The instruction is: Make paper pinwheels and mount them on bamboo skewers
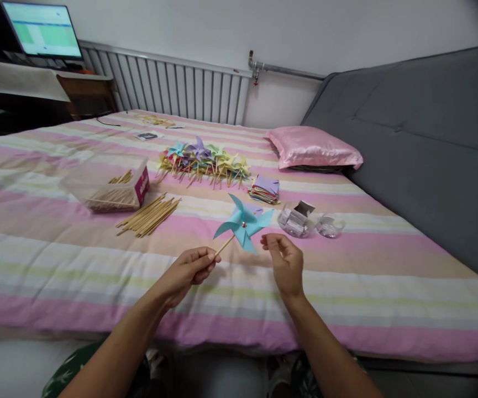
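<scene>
Head, left hand (193,271) pinching pinwheel (242,223), right hand (287,264) curled

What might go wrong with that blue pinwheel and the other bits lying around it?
The right hand is close to the vanes of the blue pinwheel, whose stick the left hand grips; a careless brush might bend one.

The pinwheels in the pile overlap closely, so they could snag or crease if one were pulled out.

The loose sticks lie uncontained on the bedspread, so a bump might scatter them.
</scene>
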`<state>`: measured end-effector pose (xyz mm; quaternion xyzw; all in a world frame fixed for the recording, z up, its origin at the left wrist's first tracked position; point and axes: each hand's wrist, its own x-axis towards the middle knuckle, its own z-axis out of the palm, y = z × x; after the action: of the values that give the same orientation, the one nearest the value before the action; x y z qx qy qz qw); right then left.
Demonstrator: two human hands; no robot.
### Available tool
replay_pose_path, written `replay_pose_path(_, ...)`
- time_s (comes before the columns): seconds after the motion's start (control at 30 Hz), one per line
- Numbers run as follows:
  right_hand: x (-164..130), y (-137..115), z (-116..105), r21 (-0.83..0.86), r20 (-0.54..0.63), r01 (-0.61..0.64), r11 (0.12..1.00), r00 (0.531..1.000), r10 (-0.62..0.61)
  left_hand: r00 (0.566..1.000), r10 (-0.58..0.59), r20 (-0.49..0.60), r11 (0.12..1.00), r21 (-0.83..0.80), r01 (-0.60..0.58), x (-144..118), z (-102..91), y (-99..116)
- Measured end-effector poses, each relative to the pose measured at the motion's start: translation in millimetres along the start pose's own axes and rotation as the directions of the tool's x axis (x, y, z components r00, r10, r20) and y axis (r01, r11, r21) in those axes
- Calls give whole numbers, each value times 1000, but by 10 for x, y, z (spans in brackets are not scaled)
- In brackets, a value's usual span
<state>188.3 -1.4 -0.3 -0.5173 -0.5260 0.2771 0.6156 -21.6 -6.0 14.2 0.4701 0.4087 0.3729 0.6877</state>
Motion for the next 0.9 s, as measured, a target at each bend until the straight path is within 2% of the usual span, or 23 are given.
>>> replay_pose_path(0.1,-40,-3,51,63,150,-77,995,986,67,1000,-8,8,1000,-10,8,0,22,3)
replay_pose_path(0.23,-45,-4,87,146,187,-147,978,975,119,1000,-13,20,1000,-15,13,9,38,-1)
replay_pose_path(0.5,29,16,44,259,0,-213,942,975,221,999,-34,24,999,-1,34,3,38,-21)
replay_pose_path(0.77,96,63,-4,403,-153,-186,896,952,266,994,-93,65,995,30,91,1,40,-45)
replay_pose_path(0.83,105,61,-13,417,-176,-195,888,941,290,995,-88,48,996,16,87,5,41,-36)
replay_pose_path(0.9,102,53,-12,422,-147,-214,881,943,299,997,-67,22,998,-7,67,15,41,-25)
